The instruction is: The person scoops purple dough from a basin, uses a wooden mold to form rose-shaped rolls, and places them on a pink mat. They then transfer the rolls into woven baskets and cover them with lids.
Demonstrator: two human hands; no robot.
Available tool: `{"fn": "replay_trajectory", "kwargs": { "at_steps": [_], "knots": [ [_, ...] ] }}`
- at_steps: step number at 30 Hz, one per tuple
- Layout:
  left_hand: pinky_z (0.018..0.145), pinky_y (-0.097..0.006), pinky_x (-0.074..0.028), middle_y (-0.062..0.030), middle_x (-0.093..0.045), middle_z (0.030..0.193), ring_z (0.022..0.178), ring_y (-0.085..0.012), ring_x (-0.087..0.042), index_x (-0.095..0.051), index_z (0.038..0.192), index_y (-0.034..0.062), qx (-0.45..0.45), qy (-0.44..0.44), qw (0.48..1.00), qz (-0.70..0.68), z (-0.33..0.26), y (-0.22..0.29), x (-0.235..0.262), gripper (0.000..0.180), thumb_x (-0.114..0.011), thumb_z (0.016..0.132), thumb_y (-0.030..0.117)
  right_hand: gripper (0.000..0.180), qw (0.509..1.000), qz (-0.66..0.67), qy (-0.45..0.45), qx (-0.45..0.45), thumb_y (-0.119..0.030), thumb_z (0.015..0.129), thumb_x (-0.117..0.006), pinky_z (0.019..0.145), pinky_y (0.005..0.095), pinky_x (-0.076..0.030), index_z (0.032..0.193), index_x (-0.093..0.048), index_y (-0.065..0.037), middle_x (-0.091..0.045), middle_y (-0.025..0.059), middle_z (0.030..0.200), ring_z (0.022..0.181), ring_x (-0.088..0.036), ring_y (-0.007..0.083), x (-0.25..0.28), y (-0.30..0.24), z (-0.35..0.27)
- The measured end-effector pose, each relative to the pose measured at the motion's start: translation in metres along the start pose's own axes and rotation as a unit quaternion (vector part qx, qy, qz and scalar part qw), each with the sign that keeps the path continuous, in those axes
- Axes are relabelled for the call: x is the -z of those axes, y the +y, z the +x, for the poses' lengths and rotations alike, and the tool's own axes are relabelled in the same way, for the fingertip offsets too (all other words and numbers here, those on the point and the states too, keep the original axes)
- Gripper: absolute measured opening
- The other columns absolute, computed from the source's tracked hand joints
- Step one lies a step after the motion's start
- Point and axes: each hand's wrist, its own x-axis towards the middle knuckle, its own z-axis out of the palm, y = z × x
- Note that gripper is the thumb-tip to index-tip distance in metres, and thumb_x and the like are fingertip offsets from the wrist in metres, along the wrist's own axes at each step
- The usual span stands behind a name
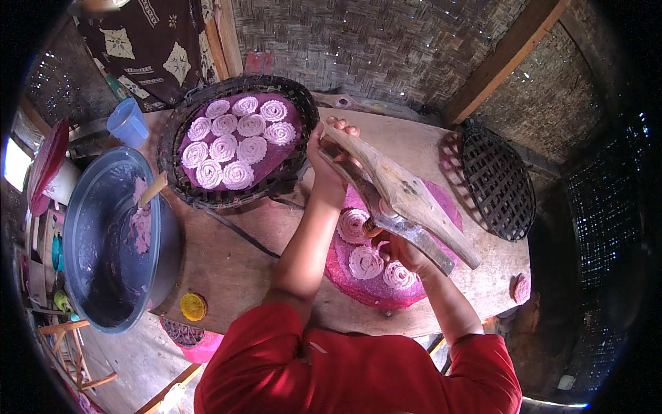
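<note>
Here the wooden press (403, 196) slants over the pink mat (441, 207), the left hand (329, 155) gripping its handles at ten o'clock, the right hand (403, 252) seemingly clasping its underside at six o'clock

Basket (181, 117) left of press (396, 196); basin (83, 207) farther left.

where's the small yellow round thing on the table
In the head view the small yellow disc lies at the near left edge of the wooden table, just right of the big grey basin.
</note>
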Motion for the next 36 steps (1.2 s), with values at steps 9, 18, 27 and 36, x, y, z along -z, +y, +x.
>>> {"fn": "replay_trajectory", "kwargs": {
  "at_steps": [9,18,27,36],
  "knots": [
    [0.047,-0.026,-0.048,-0.0068,-0.059,0.085,0.088,-0.0287,-0.056,-0.061,0.09,0.0115,-0.016,-0.035,0.997,0.074,0.008,-0.005,-0.033,0.031,-0.047,0.096,0.039,0.026,0.652,-0.627,0.142,0.403,-0.022,0.089,-0.063,0.078,0.0418,-0.049,0.11,-0.056,-0.008,-0.06,0.0151,0.088,0.086,-0.06,0.0307,-0.018,-0.005,0.024],
    [0.073,-0.036,-0.054,-0.0141,-0.063,0.089,0.084,-0.0299,-0.061,-0.063,0.095,0.0033,0.082,0.033,0.982,0.169,0.025,-0.018,-0.032,0.069,-0.043,0.089,0.069,0.08,0.969,0.002,-0.243,-0.055,-0.064,0.093,-0.04,0.093,0.0424,-0.051,0.143,-0.035,-0.002,-0.05,0.0288,0.132,0.109,-0.06,0.0364,0.066,-0.084,-0.066],
    [0.084,-0.043,-0.051,-0.0156,-0.062,0.093,0.093,-0.0338,-0.059,-0.062,0.094,0.0032,0.118,0.133,0.984,-0.001,0.006,-0.056,0.084,0.07,-0.037,0.091,0.068,0.08,0.935,-0.324,0.069,-0.127,-0.07,0.093,-0.032,0.065,0.027,-0.051,0.127,-0.051,0.0,-0.066,0.0131,0.094,0.079,-0.064,0.0136,0.046,-0.102,-0.096],
    [0.08,-0.043,-0.049,-0.0136,-0.059,0.085,0.086,-0.033,-0.056,-0.058,0.089,0.0037,0.081,0.089,0.993,0.014,0.013,-0.06,0.038,0.07,-0.034,0.091,0.069,0.067,0.938,-0.321,0.064,-0.115,-0.054,0.1,-0.033,0.083,0.0264,-0.048,0.134,-0.05,0.001,-0.063,0.0125,0.115,0.097,-0.061,0.0155,0.04,-0.123,-0.116]
  ]
}}
